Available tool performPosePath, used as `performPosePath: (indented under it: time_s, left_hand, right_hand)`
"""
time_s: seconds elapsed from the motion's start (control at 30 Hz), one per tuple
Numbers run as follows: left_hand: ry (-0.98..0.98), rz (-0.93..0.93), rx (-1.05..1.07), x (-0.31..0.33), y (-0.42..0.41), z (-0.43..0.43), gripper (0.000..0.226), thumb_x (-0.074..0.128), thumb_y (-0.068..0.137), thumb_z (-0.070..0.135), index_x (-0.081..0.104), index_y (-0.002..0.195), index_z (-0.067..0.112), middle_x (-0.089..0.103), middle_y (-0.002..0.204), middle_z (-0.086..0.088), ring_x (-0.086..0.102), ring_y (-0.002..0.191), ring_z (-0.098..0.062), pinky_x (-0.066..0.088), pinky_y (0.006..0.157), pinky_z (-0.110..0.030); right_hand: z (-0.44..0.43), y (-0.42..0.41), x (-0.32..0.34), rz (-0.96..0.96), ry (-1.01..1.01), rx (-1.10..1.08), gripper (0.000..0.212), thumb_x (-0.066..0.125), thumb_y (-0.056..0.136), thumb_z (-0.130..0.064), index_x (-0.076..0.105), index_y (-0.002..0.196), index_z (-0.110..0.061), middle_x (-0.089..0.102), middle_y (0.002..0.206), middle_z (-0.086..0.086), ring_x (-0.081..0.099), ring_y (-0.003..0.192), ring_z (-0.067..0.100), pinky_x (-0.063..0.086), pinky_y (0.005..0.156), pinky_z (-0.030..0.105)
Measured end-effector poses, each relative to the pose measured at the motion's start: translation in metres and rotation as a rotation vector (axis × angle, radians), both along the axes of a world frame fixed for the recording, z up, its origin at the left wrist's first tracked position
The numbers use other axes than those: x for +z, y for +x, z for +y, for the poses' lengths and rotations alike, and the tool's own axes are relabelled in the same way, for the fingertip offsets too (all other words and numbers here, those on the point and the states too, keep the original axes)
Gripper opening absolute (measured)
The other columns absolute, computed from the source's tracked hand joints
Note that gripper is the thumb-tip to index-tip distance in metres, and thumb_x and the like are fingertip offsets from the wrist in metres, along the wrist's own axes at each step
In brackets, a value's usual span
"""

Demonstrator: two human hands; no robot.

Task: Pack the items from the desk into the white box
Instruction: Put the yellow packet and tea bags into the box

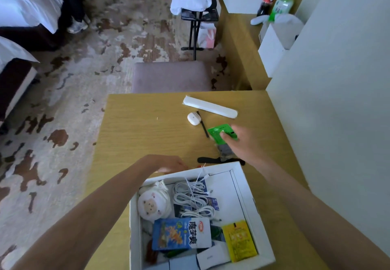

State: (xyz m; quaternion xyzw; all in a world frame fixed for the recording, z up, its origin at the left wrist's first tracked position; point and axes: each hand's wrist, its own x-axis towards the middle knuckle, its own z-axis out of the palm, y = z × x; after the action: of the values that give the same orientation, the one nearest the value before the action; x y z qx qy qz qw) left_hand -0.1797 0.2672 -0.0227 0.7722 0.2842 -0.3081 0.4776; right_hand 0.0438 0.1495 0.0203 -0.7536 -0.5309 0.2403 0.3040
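Observation:
The white box (244,187) stands at the near edge of the wooden desk (147,134), holding white cables, a plush bag, and blue and yellow packets. My right hand (247,145) is closed on a green packet (218,133) with a grey lower part, just beyond the box. My left hand (168,164) rests at the box's far left corner; its fingers are blurred. On the desk lie a long white case (210,107), a small white earbud case (193,118), a thin black stick (203,124) and a black strap (207,160).
A padded stool (171,77) stands beyond the desk's far edge. A white wall (337,79) runs along the right. Further back, a side counter (238,37) holds bottles and white boxes. Patterned carpet and beds lie to the left.

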Motion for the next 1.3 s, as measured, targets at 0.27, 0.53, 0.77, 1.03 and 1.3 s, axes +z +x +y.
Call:
performPosePath:
  time_s: [0.27,0.53,0.77,1.03,1.3]
  left_hand:
    - [-0.009,-0.05,0.06,0.032,-0.015,-0.012,0.086,0.028,0.078,0.081,0.036,0.141,0.023,0.039,0.146,0.003,0.035,0.133,-0.018,0.028,0.111,-0.038]
    - [0.331,-0.319,0.125,0.046,-0.041,-0.034,0.034,0.053,0.093,0.042,0.057,0.11,0.013,0.062,0.112,-0.007,0.053,0.094,-0.017,0.039,0.078,-0.026]
    - [0.473,-0.496,0.362,0.059,-0.045,-0.06,0.021,0.05,0.096,0.031,0.047,0.079,0.019,0.052,0.072,-0.003,0.048,0.067,-0.019,0.036,0.059,-0.027]
    - [0.095,-0.886,0.783,0.096,-0.039,-0.113,0.018,0.053,0.095,0.025,0.062,0.093,0.01,0.071,0.081,-0.001,0.07,0.069,-0.012,0.054,0.052,-0.026]
    - [-0.02,-0.837,0.802,0.097,-0.021,-0.156,0.014,0.054,0.095,0.021,0.063,0.102,0.03,0.073,0.09,-0.002,0.071,0.076,-0.016,0.055,0.057,-0.024]
  right_hand:
    - [-0.03,-0.025,0.034,0.017,-0.056,-0.004,0.026,0.052,0.099,-0.028,0.062,0.109,-0.006,0.068,0.094,0.009,0.067,0.08,0.017,0.058,0.065,0.033]
    - [-0.043,-0.06,0.062,0.035,-0.017,-0.017,0.02,0.055,0.098,-0.024,0.064,0.097,-0.006,0.068,0.087,0.008,0.063,0.076,0.015,0.044,0.055,0.013]
    - [-0.081,-0.077,0.081,0.223,0.049,-0.113,0.011,0.058,0.096,-0.022,0.063,0.1,-0.013,0.069,0.093,0.005,0.065,0.083,0.013,0.05,0.071,0.028]
    - [-0.099,-0.084,0.077,0.383,0.124,-0.113,0.013,0.061,0.091,-0.045,0.059,0.102,-0.038,0.069,0.096,-0.007,0.067,0.085,0.014,0.055,0.068,0.03]
    - [-0.111,-0.064,0.063,0.18,0.12,-0.019,0.039,0.062,0.084,-0.059,0.062,0.093,-0.021,0.066,0.09,0.0,0.063,0.08,0.016,0.051,0.064,0.024]
